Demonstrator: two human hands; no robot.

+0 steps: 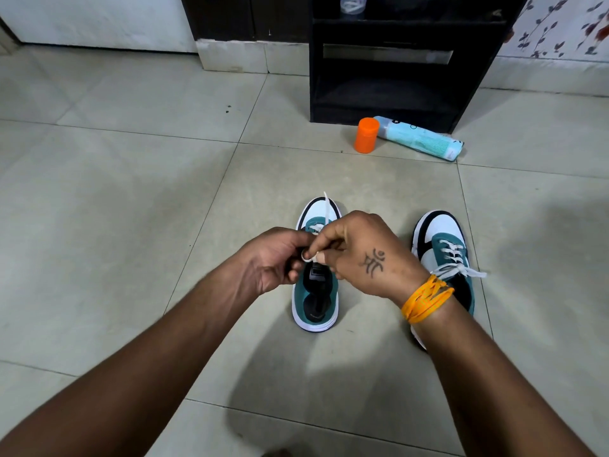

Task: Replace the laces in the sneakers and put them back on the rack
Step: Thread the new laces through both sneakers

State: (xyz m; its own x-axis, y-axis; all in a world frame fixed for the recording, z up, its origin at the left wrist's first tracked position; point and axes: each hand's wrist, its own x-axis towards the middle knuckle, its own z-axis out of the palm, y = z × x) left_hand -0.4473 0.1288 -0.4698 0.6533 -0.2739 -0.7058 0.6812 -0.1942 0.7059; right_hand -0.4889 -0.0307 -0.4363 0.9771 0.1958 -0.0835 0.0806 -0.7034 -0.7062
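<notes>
Teal, white and black left-hand sneaker (314, 301) stands on the tiled floor (131, 192), toe pointing away, directly beneath both hands. A white lace (326, 209) rises from its upper eyelets, one end sticking up over the toe. The left hand (276, 258) and right hand (365, 252) meet above the tongue, each with fingers curled and pinching the lace. The right wrist carries an orange thread band (426, 298). Just to the right stands the second sneaker (445, 255), fully laced in white, its heel hidden by the right forearm. Farther off, a black shoe rack (405, 61) stands against the wall; before it lie a pale blue spray can (421, 138) and its upright orange cap (366, 135).
</notes>
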